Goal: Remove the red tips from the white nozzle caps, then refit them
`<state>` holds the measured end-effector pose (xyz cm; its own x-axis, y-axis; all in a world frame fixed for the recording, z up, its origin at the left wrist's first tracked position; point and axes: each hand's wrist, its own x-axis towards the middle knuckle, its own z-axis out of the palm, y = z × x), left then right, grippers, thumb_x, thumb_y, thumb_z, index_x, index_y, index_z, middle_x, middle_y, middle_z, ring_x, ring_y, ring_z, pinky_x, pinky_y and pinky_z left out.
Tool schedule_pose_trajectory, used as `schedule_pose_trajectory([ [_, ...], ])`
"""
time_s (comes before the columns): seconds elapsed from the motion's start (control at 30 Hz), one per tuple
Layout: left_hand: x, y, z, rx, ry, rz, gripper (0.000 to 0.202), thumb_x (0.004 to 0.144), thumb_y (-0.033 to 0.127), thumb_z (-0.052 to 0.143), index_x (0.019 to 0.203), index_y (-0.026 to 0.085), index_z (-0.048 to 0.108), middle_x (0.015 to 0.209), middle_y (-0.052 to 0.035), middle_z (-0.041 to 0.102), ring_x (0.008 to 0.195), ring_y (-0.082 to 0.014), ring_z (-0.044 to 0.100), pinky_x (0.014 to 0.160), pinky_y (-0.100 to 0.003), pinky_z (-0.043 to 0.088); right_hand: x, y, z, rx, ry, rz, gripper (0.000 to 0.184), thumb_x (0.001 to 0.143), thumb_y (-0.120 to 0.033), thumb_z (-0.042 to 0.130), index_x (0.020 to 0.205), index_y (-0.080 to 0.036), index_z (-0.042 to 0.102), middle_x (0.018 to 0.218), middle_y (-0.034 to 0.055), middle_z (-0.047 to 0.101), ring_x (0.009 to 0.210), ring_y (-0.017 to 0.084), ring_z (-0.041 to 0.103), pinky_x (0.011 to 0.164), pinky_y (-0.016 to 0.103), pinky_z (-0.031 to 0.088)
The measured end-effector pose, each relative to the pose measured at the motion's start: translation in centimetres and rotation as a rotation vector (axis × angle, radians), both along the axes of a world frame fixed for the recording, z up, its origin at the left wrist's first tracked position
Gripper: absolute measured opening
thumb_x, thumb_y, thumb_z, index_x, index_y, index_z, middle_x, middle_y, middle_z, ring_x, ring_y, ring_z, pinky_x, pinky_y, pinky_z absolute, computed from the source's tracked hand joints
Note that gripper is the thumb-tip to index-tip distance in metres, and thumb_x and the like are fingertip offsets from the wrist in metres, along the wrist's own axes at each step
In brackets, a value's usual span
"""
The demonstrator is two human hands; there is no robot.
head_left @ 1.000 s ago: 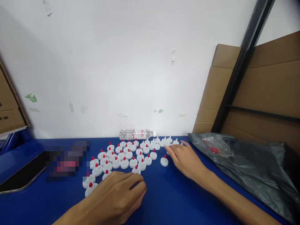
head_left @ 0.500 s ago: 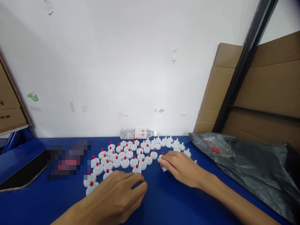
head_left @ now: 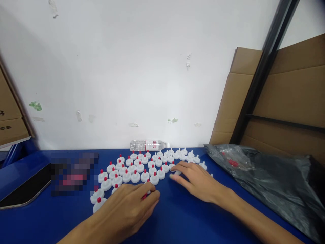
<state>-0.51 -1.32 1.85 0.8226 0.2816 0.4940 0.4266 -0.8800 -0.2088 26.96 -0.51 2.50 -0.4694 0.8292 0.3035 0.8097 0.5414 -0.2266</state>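
Observation:
My left hand is closed at the front of the blue table, with a bit of a small red cap showing between its fingers. My right hand reaches over the table from the right, thumb and forefinger apart. Under its fingers lies a partly hidden white piece. Just beyond the fingertips stands a white round nozzle lid with a red tip. Several more red-tipped white lids stand upright in a group beyond and left of my left hand. Bare-nozzle white lids stand behind my right hand.
A clear plastic bottle lies along the white wall. On the right, a dark grey plastic bag carries a clear bag of red pieces. A phone lies at the left, by a blurred patch. Cardboard leans at the right.
My right hand's thumb and fingers have spread apart. The red-tipped lid by it now stands a little farther left, against its neighbour. Red shows between my left fingers now.

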Motion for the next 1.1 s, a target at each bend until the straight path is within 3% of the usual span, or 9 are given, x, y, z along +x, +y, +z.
schedule_pose_trajectory([
  [0.1,-0.1,0.4,-0.2,0.038,-0.082,0.053,0.015,0.106,0.021,0.041,0.109,0.022,0.056,0.091,-0.0008,0.068,0.057,-0.0154,0.064,0.046,-0.029,0.039,-0.3,-0.5,0.3,0.022,0.04,0.061,0.032,0.098,-0.052,0.057,0.118,-0.027,0.062,0.117,0.0031,0.065,0.096,0.022,0.067,0.085,0.036,0.053],
  [0.2,-0.1,0.7,0.0,0.049,-0.14,0.077,0.016,0.107,0.024,0.04,0.108,0.022,0.056,0.086,0.0004,0.067,0.057,-0.0157,0.066,0.045,-0.028,0.039,-0.9,-1.1,0.3,0.068,0.055,0.213,0.021,0.105,-0.036,0.048,0.122,-0.028,0.059,0.118,0.0019,0.065,0.101,0.018,0.067,0.087,0.032,0.054],
  [0.33,-0.1,0.9,0.0,0.049,-0.192,0.072,0.018,0.108,0.024,0.038,0.114,0.023,0.055,0.09,-0.0004,0.07,0.061,-0.0159,0.069,0.046,-0.027,0.042,-2.1,-2.1,-0.3,0.14,0.113,0.373,0.029,0.104,-0.029,0.052,0.133,-0.026,0.047,0.126,0.0047,0.064,0.112,0.017,0.064,0.094,0.031,0.054],
  [0.5,-0.2,0.6,-0.2,0.044,-0.168,0.019,0.018,0.107,0.021,0.041,0.118,0.022,0.055,0.092,-0.0002,0.072,0.057,-0.014,0.067,0.044,-0.026,0.04,-2.8,-2.7,-0.8,0.237,0.185,0.378,0.036,0.101,-0.026,0.058,0.133,-0.025,0.041,0.117,0.0062,0.065,0.1,0.018,0.068,0.076,0.029,0.06],
  [0.7,0.0,0.5,0.0,-0.02,-0.294,-0.073,0.017,0.106,0.02,0.047,0.118,0.02,0.058,0.094,-0.0015,0.074,0.067,-0.0131,0.072,0.051,-0.023,0.05,-2.7,-2.7,-0.8,0.292,0.323,0.447,0.036,0.098,-0.019,0.062,0.129,-0.023,0.044,0.117,0.0067,0.067,0.108,0.016,0.066,0.088,0.028,0.058],
  [0.83,0.1,0.5,-0.3,-0.051,-0.378,-0.089,0.018,0.105,0.022,0.051,0.117,0.02,0.063,0.095,-0.0015,0.075,0.07,-0.0109,0.073,0.052,-0.02,0.049,-2.9,-3.0,-0.9,0.339,0.359,0.448,0.036,0.097,-0.018,0.064,0.128,-0.021,0.046,0.12,0.0079,0.068,0.111,0.016,0.067,0.094,0.026,0.056],
  [1.1,0.4,0.2,-0.4,-0.05,-0.408,-0.12,0.019,0.105,0.02,0.049,0.116,0.018,0.064,0.091,-0.002,0.073,0.064,-0.0082,0.068,0.051,-0.019,0.047,-3.2,-3.3,-1.1,0.316,0.372,0.461,0.033,0.097,-0.018,0.063,0.126,-0.022,0.046,0.121,0.0075,0.07,0.109,0.016,0.069,0.093,0.026,0.057],
])
